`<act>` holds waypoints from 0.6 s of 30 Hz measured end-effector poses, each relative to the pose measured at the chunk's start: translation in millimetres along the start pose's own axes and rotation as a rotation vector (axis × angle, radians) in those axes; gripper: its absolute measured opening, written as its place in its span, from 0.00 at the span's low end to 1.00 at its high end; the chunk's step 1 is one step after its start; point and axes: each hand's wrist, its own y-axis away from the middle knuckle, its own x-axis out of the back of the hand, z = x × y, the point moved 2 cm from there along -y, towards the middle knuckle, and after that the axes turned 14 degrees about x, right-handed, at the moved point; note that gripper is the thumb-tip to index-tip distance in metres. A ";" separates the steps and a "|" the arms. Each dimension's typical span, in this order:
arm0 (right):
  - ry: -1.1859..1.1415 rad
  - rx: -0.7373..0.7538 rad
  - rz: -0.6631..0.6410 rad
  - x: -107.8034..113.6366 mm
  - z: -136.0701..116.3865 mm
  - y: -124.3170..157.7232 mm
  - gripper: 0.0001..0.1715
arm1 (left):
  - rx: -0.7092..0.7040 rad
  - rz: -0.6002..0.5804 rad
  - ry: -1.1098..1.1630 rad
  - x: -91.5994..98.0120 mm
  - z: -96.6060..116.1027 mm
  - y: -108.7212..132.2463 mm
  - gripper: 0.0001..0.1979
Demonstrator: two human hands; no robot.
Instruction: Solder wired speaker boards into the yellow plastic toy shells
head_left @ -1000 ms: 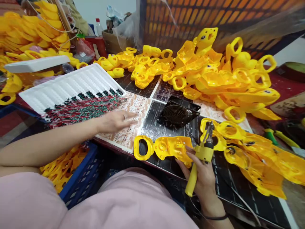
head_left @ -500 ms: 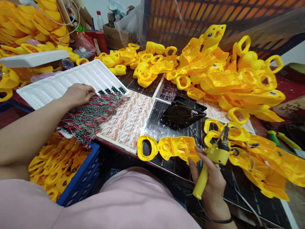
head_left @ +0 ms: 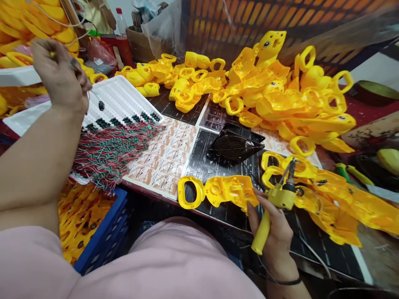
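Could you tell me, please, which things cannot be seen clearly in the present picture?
In the head view:
Wire ends of the dangling dark part: hidden inside the left hand.
Left side of the blue crate: hidden behind the left arm.
Contents of the rear crate: blurred through its gaps.
Fine print on the black sheet: too small.

Yellow shell [head_left: 220, 191], hollow side up; yellow soldering gun [head_left: 281, 197] tip-up right of shell; wired black part [head_left: 101, 105] aloft, left of shell
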 end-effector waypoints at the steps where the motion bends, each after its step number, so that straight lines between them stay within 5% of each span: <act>1: -0.002 -0.006 0.004 -0.1 -0.2 -0.7 0.25 | 0.113 0.056 0.163 2.9 24.0 7.4 0.22; 2: -0.008 -0.016 0.010 -0.3 -1.0 -1.7 0.25 | 0.161 0.009 0.232 1.6 50.7 19.9 0.23; 5: -0.102 -0.115 0.051 -0.9 -7.9 -9.2 0.24 | 0.212 -0.516 0.176 -23.2 121.0 79.7 0.20; 8: -0.327 -0.263 0.084 -3.0 -21.2 -25.5 0.22 | 0.052 -0.877 0.160 -59.2 159.2 145.3 0.15; 14: -0.414 -0.321 0.122 -12.7 -38.0 -61.3 0.18 | -0.143 -1.048 0.305 -118.8 195.8 225.1 0.08; 18: -0.387 -0.346 0.122 -15.7 -35.9 -62.2 0.15 | 0.031 -1.134 0.466 -130.7 208.5 240.9 0.09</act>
